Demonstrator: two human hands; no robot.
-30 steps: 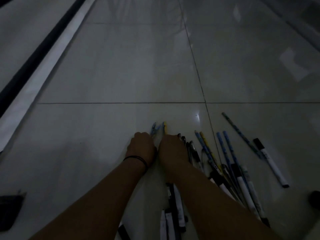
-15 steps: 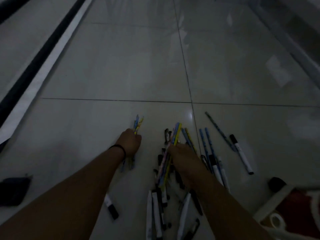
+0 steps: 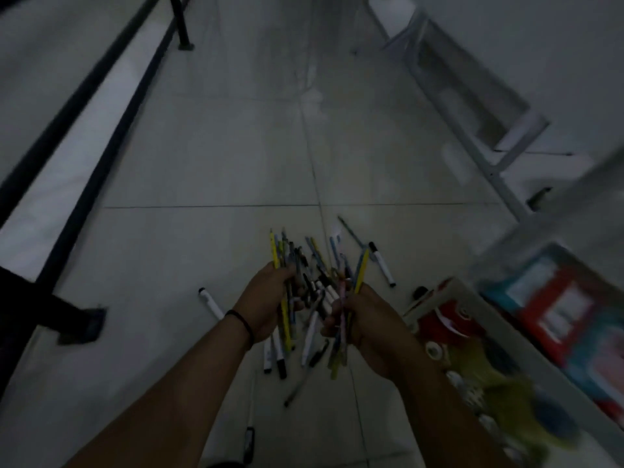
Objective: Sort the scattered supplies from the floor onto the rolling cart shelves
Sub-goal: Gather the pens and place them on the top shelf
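My left hand (image 3: 270, 298) grips a bundle of pencils and pens (image 3: 287, 265), a yellow one among them, fanned out above the fist. My right hand (image 3: 363, 319) grips a second bundle of pencils (image 3: 358, 268) close beside it, both held above the tiled floor. More pens and white markers (image 3: 312, 336) lie or hang between and below the two hands. A white marker (image 3: 211, 302) lies on the floor to the left, and another white marker (image 3: 383, 265) lies to the right. The view is dim and blurred.
A white cart shelf (image 3: 479, 309) at the right holds colourful supplies, red, green and blue. A white metal frame (image 3: 472, 106) stands at the far right. Dark rails (image 3: 84, 106) run along the left, with a black foot (image 3: 81, 324) near my left forearm.
Both hands have risen from the floor with their bundles and come together. The view has swung up and right, bringing the cart shelf into sight.
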